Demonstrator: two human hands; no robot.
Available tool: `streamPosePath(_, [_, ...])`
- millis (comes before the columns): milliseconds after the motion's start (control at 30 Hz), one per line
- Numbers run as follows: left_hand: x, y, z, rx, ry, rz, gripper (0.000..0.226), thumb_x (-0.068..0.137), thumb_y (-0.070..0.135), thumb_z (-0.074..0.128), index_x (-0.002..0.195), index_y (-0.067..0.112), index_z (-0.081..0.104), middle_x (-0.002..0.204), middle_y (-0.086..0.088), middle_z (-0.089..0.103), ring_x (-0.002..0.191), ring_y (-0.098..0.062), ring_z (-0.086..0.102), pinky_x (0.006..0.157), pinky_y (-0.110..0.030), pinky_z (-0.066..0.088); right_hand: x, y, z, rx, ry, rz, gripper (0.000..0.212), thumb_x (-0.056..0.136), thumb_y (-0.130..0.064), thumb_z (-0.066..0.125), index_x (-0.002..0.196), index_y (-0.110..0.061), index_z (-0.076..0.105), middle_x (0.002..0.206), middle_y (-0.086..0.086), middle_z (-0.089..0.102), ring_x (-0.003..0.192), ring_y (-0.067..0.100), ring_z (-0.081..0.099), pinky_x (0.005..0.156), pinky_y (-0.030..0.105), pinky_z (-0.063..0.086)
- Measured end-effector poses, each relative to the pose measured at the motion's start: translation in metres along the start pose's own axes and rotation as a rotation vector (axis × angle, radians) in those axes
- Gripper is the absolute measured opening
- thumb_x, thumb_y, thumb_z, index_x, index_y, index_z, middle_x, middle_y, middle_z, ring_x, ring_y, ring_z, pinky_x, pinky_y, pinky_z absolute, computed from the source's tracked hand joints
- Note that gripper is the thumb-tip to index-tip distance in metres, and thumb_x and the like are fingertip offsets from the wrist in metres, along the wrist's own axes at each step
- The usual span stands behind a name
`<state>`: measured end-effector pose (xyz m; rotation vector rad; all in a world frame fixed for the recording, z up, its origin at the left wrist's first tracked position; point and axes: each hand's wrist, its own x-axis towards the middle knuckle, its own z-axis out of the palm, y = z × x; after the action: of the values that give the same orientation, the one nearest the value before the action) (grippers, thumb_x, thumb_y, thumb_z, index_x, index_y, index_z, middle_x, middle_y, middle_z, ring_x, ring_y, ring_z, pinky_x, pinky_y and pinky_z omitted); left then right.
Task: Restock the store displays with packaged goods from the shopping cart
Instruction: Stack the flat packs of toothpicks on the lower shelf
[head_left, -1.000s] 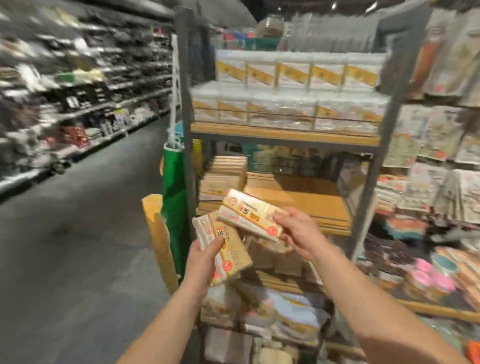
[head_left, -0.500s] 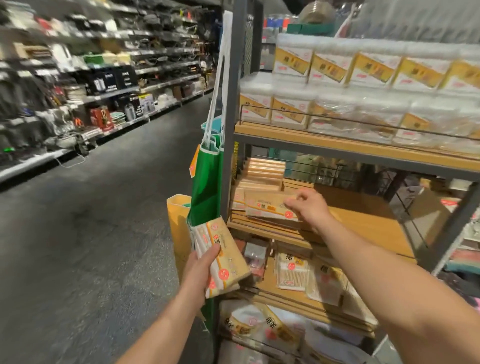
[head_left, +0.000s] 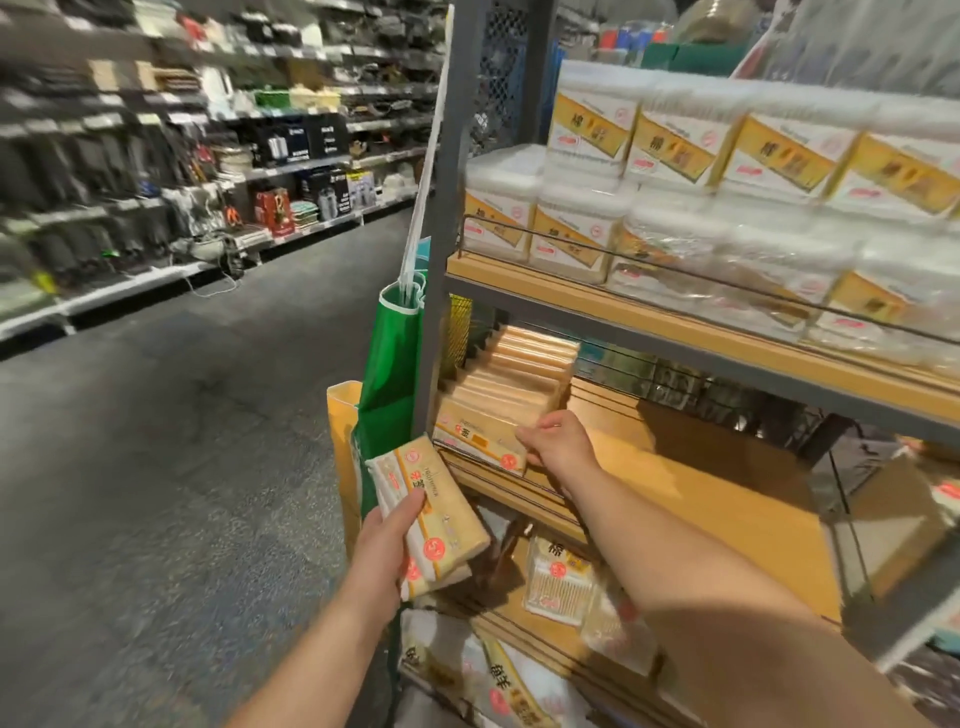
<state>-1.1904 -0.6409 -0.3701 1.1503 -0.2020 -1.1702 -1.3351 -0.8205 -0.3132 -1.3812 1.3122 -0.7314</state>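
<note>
Right grip: right hand (head_left: 558, 444) is curling its fingers over the right end of a flat beige plastic-wrapped pack (head_left: 480, 441), holding it at the front of the middle wooden shelf (head_left: 691, 483).
Left grip: left hand (head_left: 387, 545) is holding a bundle of matching beige wrapped packs (head_left: 434, 512), thumb lying across the top one.
Pack position: the shelf pack is sitting left of the right palm, just in front of the stacked row of same beige packs (head_left: 519, 369).
Bundle position: hanging below and left of the shelf edge, well apart from the right hand.
Surroundings: grey metal upright post (head_left: 441, 208) and green hanging bag (head_left: 389, 374) are standing just left of the row; white boxes with yellow labels (head_left: 675, 171) are filling the shelf above behind a wire rail.
</note>
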Motion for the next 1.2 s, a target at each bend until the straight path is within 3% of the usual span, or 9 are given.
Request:
streamPosePath(200, [-0.009, -0.022, 0.030, -0.032, 0.057, 0.034, 0.040, 0.089, 0.027, 0.067, 0.125, 0.013, 0.058, 0.107, -0.017, 0.074, 0.097, -0.036, 0.071, 0.088, -0.051, 0.056, -0.003, 0.008, -0.022, -0.041, -0.045, -0.030, 0.032, 0.083, -0.030, 0.077, 0.104, -0.021, 0.054, 0.100, -0.002, 0.062, 0.101, 0.022, 0.063, 0.094, 0.044, 0.054])
streamPosePath(300, [-0.014, -0.029, 0.048, -0.065, 0.050, 0.067, 0.034, 0.091, 0.026, 0.065, 0.124, 0.016, 0.058, 0.108, -0.017, 0.073, 0.098, -0.036, 0.070, 0.092, -0.054, 0.053, -0.022, 0.000, -0.035, -0.036, -0.017, -0.079, 0.023, 0.090, -0.037, 0.069, 0.103, -0.022, 0.057, 0.099, -0.004, 0.062, 0.095, 0.017, 0.061, 0.083, 0.036, 0.054])
streamPosePath(433, [-0.018, -0.033, 0.071, -0.089, 0.021, 0.166, 0.047, 0.081, 0.029, 0.064, 0.124, 0.013, 0.059, 0.107, -0.017, 0.073, 0.093, -0.031, 0.071, 0.091, -0.050, 0.053, -0.059, -0.006, -0.049, -0.067, -0.404, -0.009, 0.027, 0.094, -0.045, 0.060, 0.102, -0.020, 0.063, 0.091, -0.002, 0.065, 0.071, 0.011, 0.056, 0.050, 0.021, 0.040])
streamPosePath(600, [-0.018, -0.041, 0.077, -0.125, 0.053, 0.187, 0.061, 0.081, 0.037, 0.067, 0.134, 0.008, 0.054, 0.118, -0.024, 0.068, 0.109, -0.043, 0.065, 0.099, -0.063, 0.046, -0.079, -0.003, -0.050, -0.345, -0.615, 0.007, 0.041, 0.088, -0.036, 0.071, 0.121, -0.020, 0.054, 0.102, 0.000, 0.071, 0.071, 0.008, 0.063, 0.050, 0.021, 0.046])
streamPosePath(700, [-0.019, -0.043, 0.081, -0.122, 0.070, 0.204, 0.070, 0.078, 0.043, 0.070, 0.137, 0.009, 0.052, 0.121, -0.024, 0.067, 0.111, -0.043, 0.064, 0.099, -0.065, 0.045, -0.079, 0.001, -0.052, -0.313, -0.621, 0.034, 0.040, 0.089, -0.026, 0.071, 0.123, -0.010, 0.056, 0.090, 0.003, 0.070, 0.059, 0.005, 0.062, 0.049, 0.019, 0.048])
streamPosePath(800, [-0.019, -0.041, 0.085, -0.127, 0.078, 0.230, 0.083, 0.070, 0.056, 0.073, 0.138, 0.013, 0.052, 0.125, -0.019, 0.066, 0.114, -0.037, 0.064, 0.101, -0.058, 0.047, -0.079, 0.002, -0.056, -0.095, -0.609, 0.113, 0.019, 0.092, -0.021, 0.068, 0.106, -0.015, 0.058, 0.084, 0.007, 0.070, 0.061, 0.010, 0.063, 0.056, 0.022, 0.055])
streamPosePath(867, [-0.016, -0.040, 0.083, -0.124, 0.132, 0.233, 0.076, 0.075, 0.056, 0.072, 0.137, 0.015, 0.053, 0.124, -0.017, 0.067, 0.113, -0.035, 0.065, 0.097, -0.056, 0.051, -0.074, 0.001, -0.061, -0.017, -0.562, 0.100, 0.015, 0.094, -0.018, 0.066, 0.105, -0.016, 0.056, 0.086, 0.010, 0.071, 0.060, 0.012, 0.063, 0.056, 0.022, 0.057])
streamPosePath(967, [-0.007, -0.037, 0.071, -0.139, 0.216, 0.224, 0.047, 0.093, 0.035, 0.064, 0.133, 0.013, 0.054, 0.123, -0.018, 0.067, 0.112, -0.036, 0.065, 0.093, -0.055, 0.053, -0.060, -0.003, -0.071, -0.032, -0.420, -0.040, 0.023, 0.095, -0.016, 0.064, 0.116, -0.009, 0.055, 0.091, 0.011, 0.069, 0.059, 0.013, 0.062, 0.054, 0.022, 0.056])
streamPosePath(1200, [-0.003, -0.036, 0.060, -0.145, 0.192, 0.231, 0.043, 0.093, 0.028, 0.063, 0.132, 0.011, 0.055, 0.122, -0.022, 0.066, 0.113, -0.040, 0.064, 0.098, -0.063, 0.047, -0.027, -0.001, -0.062, -0.321, -0.200, -0.356, 0.035, 0.092, -0.030, 0.067, 0.124, -0.018, 0.058, 0.110, -0.001, 0.068, 0.084, 0.013, 0.069, 0.070, 0.030, 0.061])
